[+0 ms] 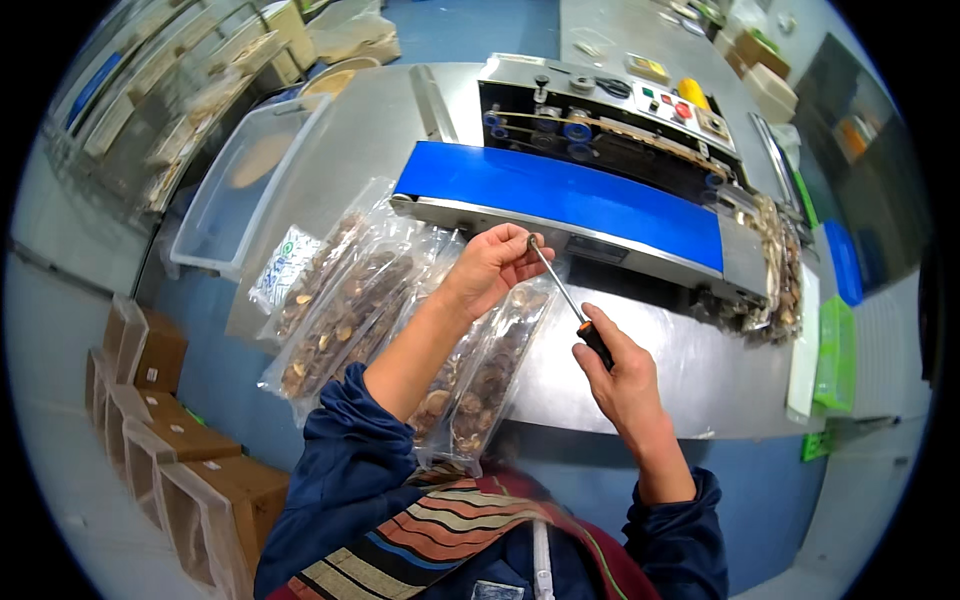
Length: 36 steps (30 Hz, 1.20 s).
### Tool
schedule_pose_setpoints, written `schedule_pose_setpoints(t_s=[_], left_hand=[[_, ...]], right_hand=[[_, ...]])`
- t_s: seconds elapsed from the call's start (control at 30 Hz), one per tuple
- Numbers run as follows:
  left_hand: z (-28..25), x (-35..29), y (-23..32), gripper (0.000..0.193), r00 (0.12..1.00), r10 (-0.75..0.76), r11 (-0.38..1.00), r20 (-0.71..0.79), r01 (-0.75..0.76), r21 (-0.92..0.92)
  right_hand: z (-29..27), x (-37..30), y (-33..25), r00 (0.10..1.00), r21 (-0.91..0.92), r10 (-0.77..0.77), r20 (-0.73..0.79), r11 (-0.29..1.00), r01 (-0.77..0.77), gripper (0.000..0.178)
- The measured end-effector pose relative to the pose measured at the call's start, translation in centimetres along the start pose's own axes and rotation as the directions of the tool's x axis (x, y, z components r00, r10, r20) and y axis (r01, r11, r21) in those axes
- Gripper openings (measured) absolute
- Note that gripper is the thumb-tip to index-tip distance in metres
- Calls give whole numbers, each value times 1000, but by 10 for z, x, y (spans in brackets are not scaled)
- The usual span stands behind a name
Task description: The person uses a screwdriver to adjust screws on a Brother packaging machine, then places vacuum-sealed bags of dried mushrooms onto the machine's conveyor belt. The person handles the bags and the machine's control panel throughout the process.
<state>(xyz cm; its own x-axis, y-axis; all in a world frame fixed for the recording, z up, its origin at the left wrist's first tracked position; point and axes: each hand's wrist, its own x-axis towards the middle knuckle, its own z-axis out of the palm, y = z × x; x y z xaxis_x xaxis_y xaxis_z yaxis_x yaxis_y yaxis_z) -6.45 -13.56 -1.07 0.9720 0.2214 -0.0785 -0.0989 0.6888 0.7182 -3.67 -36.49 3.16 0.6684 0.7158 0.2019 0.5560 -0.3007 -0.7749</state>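
Note:
A screwdriver (565, 287) with a thin metal shaft and a black and orange handle slants across the middle, over the steel table. Its handle is in the grip of my right hand (628, 385), thumb and forefinger along it. My left hand (492, 268) is closed in a pinch at the screwdriver's tip. A tiny dark piece shows there between the fingertips; its kind is too small to tell. Just beyond both hands is a band sealing machine (608, 120) with a blue conveyor belt (560, 190). Clear bags of dried mushrooms (375, 290) lie beneath and beside my left forearm.
The steel table (590, 385) extends under the machine. At the left are a clear plastic tub (215, 225) and cardboard cartons (235, 490) on the floor. More filled bags (780, 270) lie at the machine's right end, near a green basket (836, 355) and a blue tray (843, 262).

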Motion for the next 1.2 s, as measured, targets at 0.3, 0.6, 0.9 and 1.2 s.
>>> schedule_pose_setpoints(t_s=[0.3, 0.6, 0.9, 1.2], left_hand=[[-12, 18, 7, 9, 986, -57, 997, 156, 48, 57], [-23, 30, 32, 12, 987, -96, 968, 132, 62, 243], [-28, 86, 21, 13, 1000, -21, 960, -9, 17, -278], [-39, 171, 5, 10, 979, -109, 779, -170, -22, -627]], right_hand=[[4, 1, -8, 997, -111, 15, -76, 994, -23, 40], [6, 21, -21, 999, -195, 19, -41, 980, -27, 37], [52, 79, -12, 882, 659, 458, 116, 628, -413, 35], [104, 145, 16, 862, 853, 505, 47, 429, -298, 32]])
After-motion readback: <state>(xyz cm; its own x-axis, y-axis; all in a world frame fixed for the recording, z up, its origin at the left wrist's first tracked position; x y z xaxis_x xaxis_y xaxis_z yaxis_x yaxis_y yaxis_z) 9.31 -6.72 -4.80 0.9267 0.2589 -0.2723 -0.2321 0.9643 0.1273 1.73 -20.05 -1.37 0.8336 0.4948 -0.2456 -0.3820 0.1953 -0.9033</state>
